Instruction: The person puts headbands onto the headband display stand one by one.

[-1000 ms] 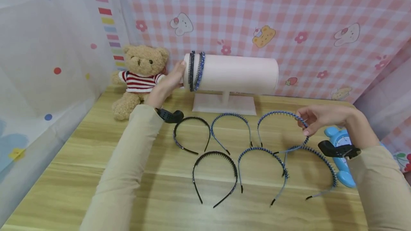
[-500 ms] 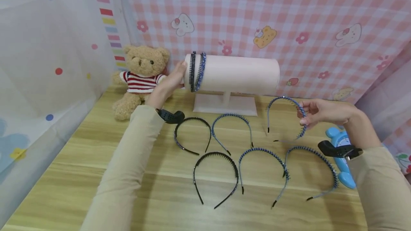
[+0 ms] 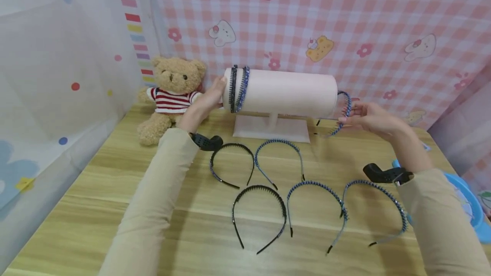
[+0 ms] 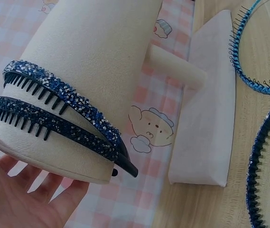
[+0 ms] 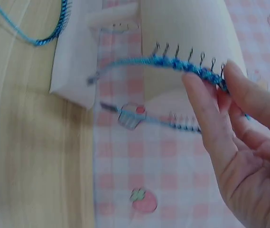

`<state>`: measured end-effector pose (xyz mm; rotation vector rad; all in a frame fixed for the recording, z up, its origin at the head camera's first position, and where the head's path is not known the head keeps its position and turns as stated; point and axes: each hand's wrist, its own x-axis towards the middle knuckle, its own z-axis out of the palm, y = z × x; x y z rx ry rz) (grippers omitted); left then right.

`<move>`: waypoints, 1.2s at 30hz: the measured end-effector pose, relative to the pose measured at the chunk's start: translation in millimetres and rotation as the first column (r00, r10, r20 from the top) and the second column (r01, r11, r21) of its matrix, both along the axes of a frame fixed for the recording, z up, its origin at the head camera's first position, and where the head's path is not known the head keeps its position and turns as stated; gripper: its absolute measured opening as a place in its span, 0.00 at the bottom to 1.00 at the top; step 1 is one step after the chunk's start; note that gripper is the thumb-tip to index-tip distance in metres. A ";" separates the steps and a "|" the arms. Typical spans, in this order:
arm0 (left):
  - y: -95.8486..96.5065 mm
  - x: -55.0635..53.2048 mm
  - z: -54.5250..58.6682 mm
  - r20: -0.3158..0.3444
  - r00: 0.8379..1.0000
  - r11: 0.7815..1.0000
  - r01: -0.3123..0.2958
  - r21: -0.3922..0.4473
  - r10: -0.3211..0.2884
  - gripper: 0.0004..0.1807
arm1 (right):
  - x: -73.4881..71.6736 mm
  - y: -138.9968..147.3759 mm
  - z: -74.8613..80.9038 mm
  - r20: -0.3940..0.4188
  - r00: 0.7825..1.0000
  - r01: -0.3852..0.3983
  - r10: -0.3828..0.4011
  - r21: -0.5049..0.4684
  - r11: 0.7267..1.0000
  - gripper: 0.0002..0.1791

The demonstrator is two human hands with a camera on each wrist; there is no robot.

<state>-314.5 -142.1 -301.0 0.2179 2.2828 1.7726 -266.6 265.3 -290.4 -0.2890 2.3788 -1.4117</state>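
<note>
A pale cylindrical headband stand [image 3: 291,93] stands at the back of the table. My left hand [image 3: 207,99] grips its left end, thumb and fingers around the rim. Near that end the stand wears two glittery toothed headbands, one black [image 3: 232,88] and one blue [image 3: 243,89]. My right hand [image 3: 372,117] pinches a blue toothed headband [image 5: 177,64] between thumb and fingers at the stand's right end. In the right wrist view its two tips point toward the stand's base [image 5: 73,71], and one side overlaps the cylinder.
On the table [image 3: 184,229] lie black headbands [image 3: 260,187] at left and blue headbands [image 3: 314,183] at right. A teddy bear [image 3: 174,82] sits left of the stand. Behind my right forearm is a blue clock [image 3: 475,208]. A pink checked cloth [image 3: 291,7] hangs behind.
My right hand has lifted the blue headband off the table's back row and carried it up and left to the stand's right end. My left hand keeps its grip on the stand.
</note>
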 end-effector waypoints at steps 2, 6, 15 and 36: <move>0.9 -0.2 1.3 0.006 1.000 1.000 -0.004 -0.002 0.004 0.31 | -1.5 -8.7 3.3 -0.052 0.998 0.027 -0.025 0.026 0.999 0.17; 2.0 0.0 3.3 0.008 1.000 1.000 -0.006 0.002 0.006 0.32 | -5.9 -22.1 6.6 -0.145 0.988 0.052 -0.049 0.019 0.998 0.21; 1.6 1.4 6.0 -0.011 1.000 1.000 -0.002 -0.003 0.002 0.31 | -10.4 -35.4 12.0 -0.339 0.937 0.145 -0.087 0.150 0.978 0.22; 0.9 0.5 -1.8 -0.020 1.000 1.000 -0.010 0.005 0.010 0.31 | -24.4 -33.3 11.9 -0.555 0.822 0.147 0.130 0.427 0.892 0.49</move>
